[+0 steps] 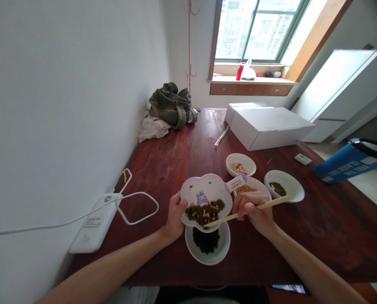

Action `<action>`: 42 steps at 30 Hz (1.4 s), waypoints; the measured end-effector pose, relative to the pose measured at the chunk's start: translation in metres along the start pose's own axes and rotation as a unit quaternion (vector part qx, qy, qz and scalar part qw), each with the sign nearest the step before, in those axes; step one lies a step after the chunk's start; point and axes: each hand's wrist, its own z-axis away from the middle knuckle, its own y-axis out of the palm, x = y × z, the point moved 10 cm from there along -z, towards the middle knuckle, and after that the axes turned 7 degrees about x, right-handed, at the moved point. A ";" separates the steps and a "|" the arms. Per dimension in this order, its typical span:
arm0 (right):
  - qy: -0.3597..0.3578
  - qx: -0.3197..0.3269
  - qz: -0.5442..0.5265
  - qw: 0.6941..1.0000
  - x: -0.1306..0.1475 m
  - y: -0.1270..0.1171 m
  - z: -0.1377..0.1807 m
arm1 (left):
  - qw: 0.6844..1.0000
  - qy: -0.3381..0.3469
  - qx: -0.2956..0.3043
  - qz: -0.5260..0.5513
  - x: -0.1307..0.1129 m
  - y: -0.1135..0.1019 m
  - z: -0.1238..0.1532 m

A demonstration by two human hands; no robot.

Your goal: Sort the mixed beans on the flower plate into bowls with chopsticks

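My left hand (175,215) grips the left rim of a white and purple cartoon plate (204,195), tilted toward me, with mixed green and yellow beans piled at its lower edge. My right hand (253,209) is closed on wooden chopsticks (248,210) whose tips touch the beans on the plate. Right under the plate's low edge sits a white bowl (208,251) holding dark beans.
Three more white bowls stand behind: one with pale beans (241,164), one with yellow beans (250,188), one with green beans (285,185). A white power bank (95,221) with cable lies left. White boxes (267,126), a green bag (172,105) and a blue package (349,162) sit further off.
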 end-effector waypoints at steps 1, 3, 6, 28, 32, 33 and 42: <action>-0.004 0.000 0.001 1.000 0.001 0.000 0.000 | 1.000 0.000 0.010 0.002 -0.001 0.003 -0.001; -0.009 0.001 0.003 1.000 0.001 0.001 0.000 | 1.000 -0.001 0.018 0.003 -0.001 0.006 -0.002; -0.008 -0.001 0.006 1.000 0.001 0.001 0.000 | 1.000 -0.005 0.009 -0.004 -0.002 0.004 0.000; -0.013 -0.018 0.021 1.000 0.006 -0.009 0.002 | 1.000 0.008 0.005 0.004 -0.005 0.004 0.000; -0.013 -0.025 0.015 0.999 0.005 -0.011 0.002 | 1.000 0.007 -0.006 0.011 -0.006 0.003 -0.001; -0.012 -0.025 0.012 1.000 0.004 -0.010 0.002 | 1.000 0.007 -0.003 0.012 -0.007 0.005 -0.001; 0.015 -0.038 -0.040 0.998 -0.007 -0.009 0.006 | 1.000 -0.009 -0.023 0.006 -0.001 -0.003 0.004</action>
